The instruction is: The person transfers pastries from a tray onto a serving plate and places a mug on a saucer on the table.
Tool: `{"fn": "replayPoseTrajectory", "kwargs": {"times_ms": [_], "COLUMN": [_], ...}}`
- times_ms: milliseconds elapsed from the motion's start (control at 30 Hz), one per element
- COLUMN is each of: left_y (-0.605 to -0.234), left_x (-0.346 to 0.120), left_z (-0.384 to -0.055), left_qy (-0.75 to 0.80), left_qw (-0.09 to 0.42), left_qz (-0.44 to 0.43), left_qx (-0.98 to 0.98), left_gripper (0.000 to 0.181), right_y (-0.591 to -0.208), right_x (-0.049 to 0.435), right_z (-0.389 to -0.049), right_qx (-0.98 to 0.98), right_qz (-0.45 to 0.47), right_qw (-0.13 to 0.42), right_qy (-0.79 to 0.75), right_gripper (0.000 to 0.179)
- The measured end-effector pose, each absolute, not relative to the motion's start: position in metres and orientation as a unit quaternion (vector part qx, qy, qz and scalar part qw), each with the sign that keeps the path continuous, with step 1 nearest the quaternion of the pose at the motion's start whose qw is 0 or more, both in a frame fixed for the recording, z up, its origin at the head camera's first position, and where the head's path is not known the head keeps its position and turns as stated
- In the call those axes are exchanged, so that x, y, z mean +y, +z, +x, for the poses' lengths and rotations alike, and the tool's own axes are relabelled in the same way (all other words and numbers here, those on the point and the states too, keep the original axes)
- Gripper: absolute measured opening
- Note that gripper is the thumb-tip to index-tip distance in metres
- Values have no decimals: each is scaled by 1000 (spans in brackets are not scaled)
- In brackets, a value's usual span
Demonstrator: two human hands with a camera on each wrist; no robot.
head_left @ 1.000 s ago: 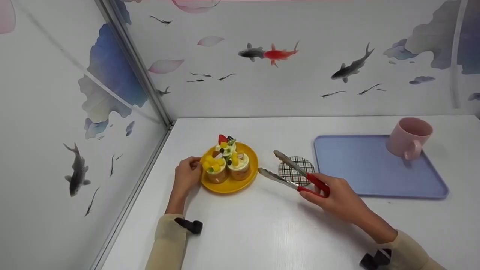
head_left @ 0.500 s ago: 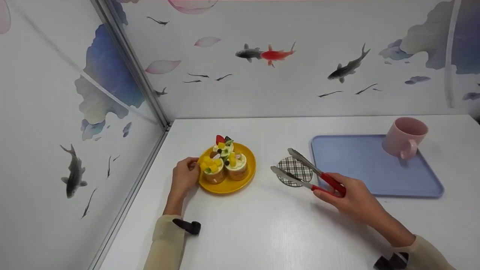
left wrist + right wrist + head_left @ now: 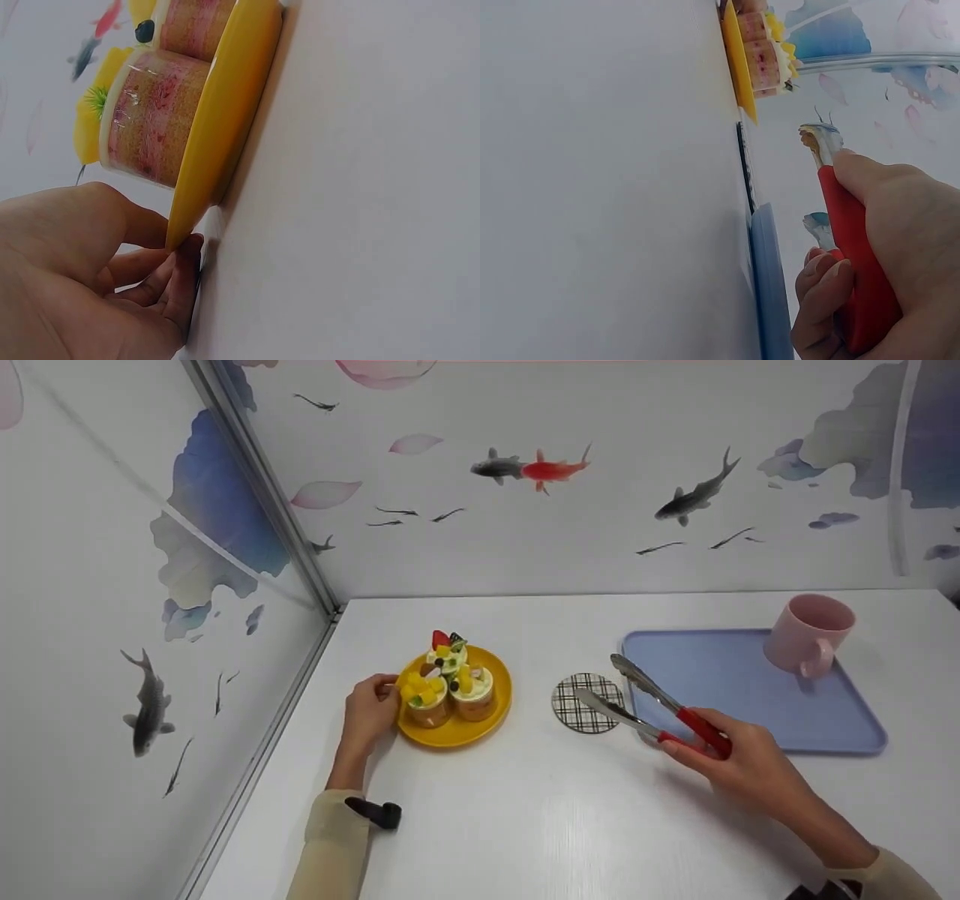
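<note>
My left hand (image 3: 373,709) pinches the left rim of a yellow plate (image 3: 491,724), thumb above and fingers below, as the left wrist view shows. Three small cakes in clear cups stand on that plate: a mango-topped cake (image 3: 429,709), a cake with cream and fruit (image 3: 474,701), and behind them a strawberry-topped cake (image 3: 448,656). My right hand (image 3: 761,765) grips metal tongs (image 3: 705,727) by their red handles. The tongs' arms are spread, with nothing between the tips, and point left above the round plaid coaster (image 3: 581,716) and the tray's near-left corner.
A blue tray (image 3: 720,675) lies on the right of the white table (image 3: 525,825). On its far right corner stands a pink mug (image 3: 802,637), handle toward me. White panels painted with fish border the table at the back and left.
My right hand has carried the tongs to the right, from beside the plate to over the coaster and tray edge. My left hand keeps its hold on the plate; the cakes have stayed put.
</note>
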State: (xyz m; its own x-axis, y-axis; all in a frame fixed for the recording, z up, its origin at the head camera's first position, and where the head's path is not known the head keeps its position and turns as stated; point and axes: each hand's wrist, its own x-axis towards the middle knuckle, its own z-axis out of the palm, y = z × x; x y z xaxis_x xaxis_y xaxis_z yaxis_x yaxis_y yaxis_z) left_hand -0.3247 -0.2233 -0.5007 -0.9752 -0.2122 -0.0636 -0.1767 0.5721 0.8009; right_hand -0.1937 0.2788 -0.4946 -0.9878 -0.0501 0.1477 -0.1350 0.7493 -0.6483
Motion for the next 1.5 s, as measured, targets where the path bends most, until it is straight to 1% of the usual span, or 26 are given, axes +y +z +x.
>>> {"fn": "replayPoseTrajectory", "kwargs": {"times_ms": [167, 300, 533, 633, 733, 800, 900, 1067, 1233, 1500], "left_y": [-500, -500, -495, -488, -478, -471, -461, -443, -429, -421], "left_x": [-225, -224, -223, -223, -221, -218, -211, -191, -161, -120], "left_z": [-324, -323, -324, -323, -321, -318, -315, -306, -294, -276], "left_qy": [-444, -445, -466, -475, -480, -480, -481, -482, -477, -473], "left_qw": [19, 28, 39, 53, 76, 94, 115, 134, 131, 102], "left_qz": [114, 110, 114, 114, 104, 93, 71, 19, -32, -121], "left_qx": [-888, -888, -877, -871, -868, -867, -866, -866, -869, -867], "left_gripper": [32, 32, 33, 34, 34, 33, 31, 30, 29, 29], "right_y": [-493, -492, -490, -490, -489, -489, -488, -487, -487, -488], "right_x": [287, 292, 298, 300, 301, 302, 304, 311, 325, 346], "right_z": [-189, -187, -185, -184, -184, -183, -181, -176, -170, -163], "right_qx": [-936, -936, -938, -938, -938, -938, -938, -940, -943, -944], "right_qz": [43, 43, 41, 39, 33, 28, 25, 29, 18, -22], "right_qw": [62, 68, 77, 83, 77, 70, 72, 86, 70, 18], "right_qy": [344, 343, 336, 335, 337, 338, 337, 329, 324, 327], "right_gripper": [68, 69, 67, 67, 73, 76, 77, 71, 68, 79]}}
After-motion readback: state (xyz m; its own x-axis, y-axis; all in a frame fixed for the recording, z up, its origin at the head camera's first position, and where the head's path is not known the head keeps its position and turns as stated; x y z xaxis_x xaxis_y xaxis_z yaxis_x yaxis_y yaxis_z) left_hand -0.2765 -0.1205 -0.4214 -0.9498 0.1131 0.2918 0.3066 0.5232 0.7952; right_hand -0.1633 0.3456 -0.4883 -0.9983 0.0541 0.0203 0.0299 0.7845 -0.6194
